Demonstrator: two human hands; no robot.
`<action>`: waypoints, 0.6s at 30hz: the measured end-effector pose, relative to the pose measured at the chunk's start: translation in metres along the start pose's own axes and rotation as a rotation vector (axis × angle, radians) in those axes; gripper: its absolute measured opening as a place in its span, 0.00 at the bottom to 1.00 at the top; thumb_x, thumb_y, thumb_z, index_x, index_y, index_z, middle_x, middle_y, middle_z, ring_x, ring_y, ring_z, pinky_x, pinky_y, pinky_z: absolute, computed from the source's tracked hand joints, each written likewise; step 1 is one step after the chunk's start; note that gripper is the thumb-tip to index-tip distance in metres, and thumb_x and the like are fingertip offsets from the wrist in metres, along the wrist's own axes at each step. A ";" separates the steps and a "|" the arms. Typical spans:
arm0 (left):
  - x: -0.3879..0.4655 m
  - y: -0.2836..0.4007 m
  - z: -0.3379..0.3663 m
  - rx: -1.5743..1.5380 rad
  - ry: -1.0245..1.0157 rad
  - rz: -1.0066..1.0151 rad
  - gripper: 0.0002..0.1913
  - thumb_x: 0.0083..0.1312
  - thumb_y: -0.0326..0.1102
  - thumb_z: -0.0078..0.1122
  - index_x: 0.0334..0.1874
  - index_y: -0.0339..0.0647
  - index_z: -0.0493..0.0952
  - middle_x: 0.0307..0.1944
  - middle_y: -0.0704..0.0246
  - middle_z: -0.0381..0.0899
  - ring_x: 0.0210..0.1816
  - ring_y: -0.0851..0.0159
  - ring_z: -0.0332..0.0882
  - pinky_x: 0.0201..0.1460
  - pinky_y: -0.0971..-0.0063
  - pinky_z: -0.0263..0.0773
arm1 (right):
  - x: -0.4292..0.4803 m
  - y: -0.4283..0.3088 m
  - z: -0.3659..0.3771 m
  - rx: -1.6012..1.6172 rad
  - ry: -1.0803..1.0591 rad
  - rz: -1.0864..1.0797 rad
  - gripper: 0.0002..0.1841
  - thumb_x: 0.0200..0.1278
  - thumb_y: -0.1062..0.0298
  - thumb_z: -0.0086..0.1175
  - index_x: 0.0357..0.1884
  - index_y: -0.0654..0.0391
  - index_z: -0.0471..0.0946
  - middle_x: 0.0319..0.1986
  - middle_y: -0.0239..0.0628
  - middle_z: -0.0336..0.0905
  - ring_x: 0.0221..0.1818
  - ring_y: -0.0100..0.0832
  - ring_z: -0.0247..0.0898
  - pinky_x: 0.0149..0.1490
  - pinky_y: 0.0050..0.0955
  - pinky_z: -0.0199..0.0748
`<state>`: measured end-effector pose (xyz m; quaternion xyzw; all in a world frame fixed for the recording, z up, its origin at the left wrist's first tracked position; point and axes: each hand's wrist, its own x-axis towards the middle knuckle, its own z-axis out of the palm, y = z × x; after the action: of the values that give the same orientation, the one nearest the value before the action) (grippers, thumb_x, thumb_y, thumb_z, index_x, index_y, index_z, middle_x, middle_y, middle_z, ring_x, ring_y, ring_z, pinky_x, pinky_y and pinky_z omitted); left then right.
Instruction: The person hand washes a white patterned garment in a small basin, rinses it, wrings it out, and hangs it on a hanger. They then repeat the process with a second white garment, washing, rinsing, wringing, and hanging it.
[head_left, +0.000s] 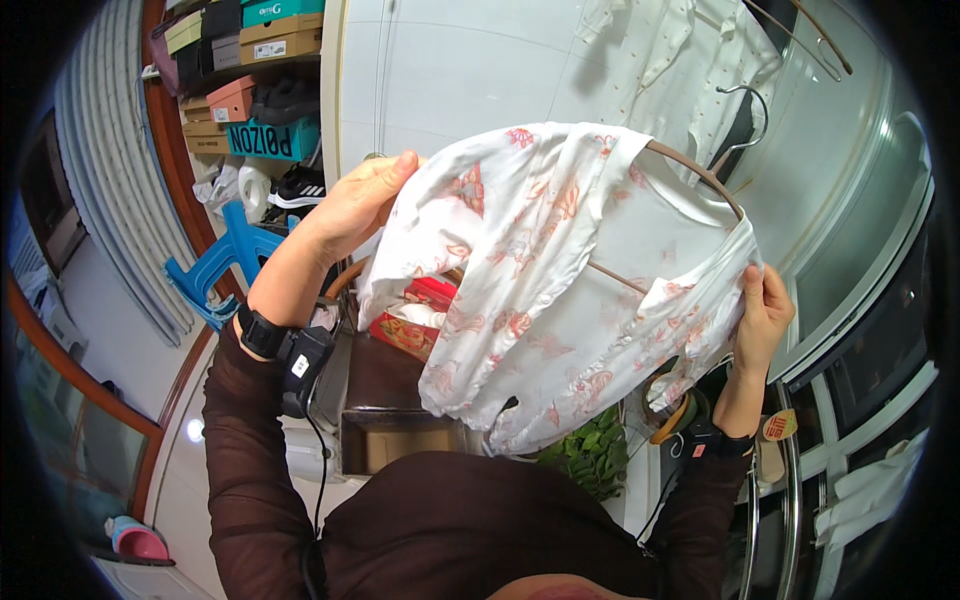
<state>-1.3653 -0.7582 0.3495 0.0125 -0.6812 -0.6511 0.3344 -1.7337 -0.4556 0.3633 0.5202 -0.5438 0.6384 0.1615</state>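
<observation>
A white blouse (517, 255) with pink and orange floral print hangs on a brown clothes hanger (694, 169), held up before me. The hanger's metal hook stands at the upper right, and its crossbar shows through the open front. At the blouse's left shoulder and sleeve, my left hand (379, 184) pinches the cloth, its fingers partly hidden behind. My right hand (763, 311) grips the fabric at the other shoulder, thumb in front. Both hands keep the garment spread between them, with its front unfastened and lower edges hanging loose.
Beyond the blouse hang white garments (660, 67) and bare hangers (821, 45). Shoe boxes (277, 37) fill shelves at the upper left, above a blue plastic stool (244, 244). A brown leather seat (382, 375), a red box (405, 330) and a leafy plant (589, 457) stand below; metal rails (791, 495) run right.
</observation>
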 end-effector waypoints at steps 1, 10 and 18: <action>0.000 0.001 -0.003 0.069 0.076 0.033 0.22 0.73 0.52 0.51 0.48 0.36 0.78 0.41 0.71 0.81 0.42 0.74 0.76 0.47 0.78 0.72 | 0.001 -0.001 0.001 -0.016 0.007 -0.002 0.14 0.69 0.65 0.60 0.45 0.68 0.82 0.33 0.26 0.79 0.35 0.16 0.68 0.41 0.15 0.65; -0.015 0.025 -0.027 0.286 0.435 0.502 0.11 0.72 0.38 0.58 0.35 0.37 0.82 0.26 0.78 0.76 0.27 0.80 0.65 0.31 0.87 0.62 | 0.000 -0.007 0.006 -0.084 -0.069 -0.024 0.14 0.68 0.65 0.61 0.47 0.68 0.82 0.34 0.26 0.80 0.35 0.16 0.69 0.42 0.15 0.66; 0.008 0.040 0.050 1.084 0.309 0.834 0.08 0.60 0.36 0.67 0.38 0.40 0.83 0.32 0.67 0.78 0.33 0.65 0.76 0.38 0.75 0.69 | 0.001 -0.014 0.016 -0.066 -0.067 -0.062 0.12 0.66 0.69 0.61 0.46 0.67 0.82 0.35 0.28 0.81 0.36 0.17 0.71 0.42 0.16 0.67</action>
<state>-1.3784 -0.7121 0.3930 0.0075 -0.8024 -0.0279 0.5961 -1.7155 -0.4644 0.3692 0.5523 -0.5535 0.5969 0.1798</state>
